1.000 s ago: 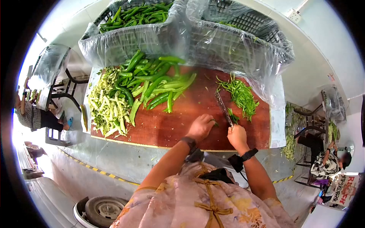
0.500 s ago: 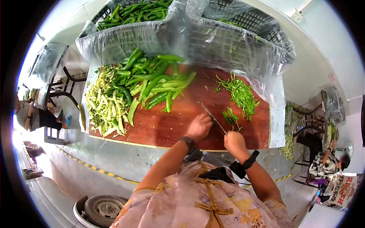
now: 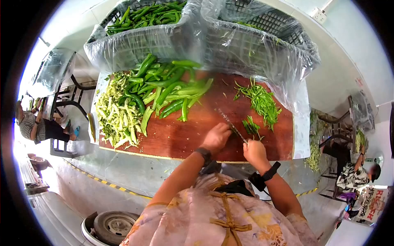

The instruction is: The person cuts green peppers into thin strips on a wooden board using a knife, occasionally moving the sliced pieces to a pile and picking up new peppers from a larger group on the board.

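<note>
**Knife held low at the board's near edge**

I read the right hand as clenched on the knife, with the blade angled far-left. The left hand is curled just beside it, fingers tucked, probably for safety. Cut strips lie pushed far right, and whole peppers lie far left.

Pale lilac-pink top, faded yellow floral print, short sleeves edged tan. Tan knotted fastenings down the front. Dark band behind left hand; black strap behind right hand. Black clip-on unit at chest.
</note>
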`<state>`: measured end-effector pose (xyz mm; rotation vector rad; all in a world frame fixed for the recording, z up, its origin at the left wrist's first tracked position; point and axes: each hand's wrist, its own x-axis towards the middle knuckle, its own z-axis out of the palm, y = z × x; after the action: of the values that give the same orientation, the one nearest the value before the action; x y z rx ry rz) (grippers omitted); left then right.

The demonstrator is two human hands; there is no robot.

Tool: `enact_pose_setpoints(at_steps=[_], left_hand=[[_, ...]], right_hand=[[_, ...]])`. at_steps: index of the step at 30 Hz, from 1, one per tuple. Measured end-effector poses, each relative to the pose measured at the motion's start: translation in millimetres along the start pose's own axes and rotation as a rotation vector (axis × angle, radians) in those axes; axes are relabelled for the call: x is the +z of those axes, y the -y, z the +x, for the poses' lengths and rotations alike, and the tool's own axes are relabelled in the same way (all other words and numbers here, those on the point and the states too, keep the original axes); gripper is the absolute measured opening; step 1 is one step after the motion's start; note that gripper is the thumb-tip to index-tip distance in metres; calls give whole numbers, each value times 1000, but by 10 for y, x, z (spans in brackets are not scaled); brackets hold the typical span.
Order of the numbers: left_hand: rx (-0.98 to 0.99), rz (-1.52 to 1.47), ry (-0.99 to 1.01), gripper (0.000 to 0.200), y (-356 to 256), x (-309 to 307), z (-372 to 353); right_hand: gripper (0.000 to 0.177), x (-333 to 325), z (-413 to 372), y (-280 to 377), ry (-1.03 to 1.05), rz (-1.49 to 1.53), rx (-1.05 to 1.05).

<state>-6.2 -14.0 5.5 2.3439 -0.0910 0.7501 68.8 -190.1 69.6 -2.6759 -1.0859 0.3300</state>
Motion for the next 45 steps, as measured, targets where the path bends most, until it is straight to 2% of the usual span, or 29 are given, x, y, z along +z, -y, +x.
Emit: enact_pose_setpoints(at_steps=[7,9,12,18,21,26,34,37,39,42,45], left_hand=[[21,23,3,11,38,3,-5],[-9,33,96,11,41,-21,-18],[42,35,54,13,47,-8,-11],[47,-11,33,16,97,42,-26],[52,108,16,17,28,0,-31],[17,109,25,19,-17,-36,-29],[23,94,44,18,91,41,-80],[13,78,52,16,110,53,-74],[55,60,-12,16,96,73,-62],[30,-34,-8,18,91,52,-40],[30,38,-11,21,46,27,-50]], right_hand=[[23,-55,-63,48,47,-7,-7],[23,-66,-23,76,67,-13,-10],[24,14,100,122,78,-18,-15],[27,107,351,159,-30,33,26],[27,43,294,-6,-36,0,105],[24,-8,-73,13,-18,16,28],[24,-30,-104,55,26,1,-2],[24,18,17,60,56,-7,-32],[24,68,137,89,74,-6,-41],[28,73,385,287,12,12,30],[29,104,418,173,-24,30,52]])
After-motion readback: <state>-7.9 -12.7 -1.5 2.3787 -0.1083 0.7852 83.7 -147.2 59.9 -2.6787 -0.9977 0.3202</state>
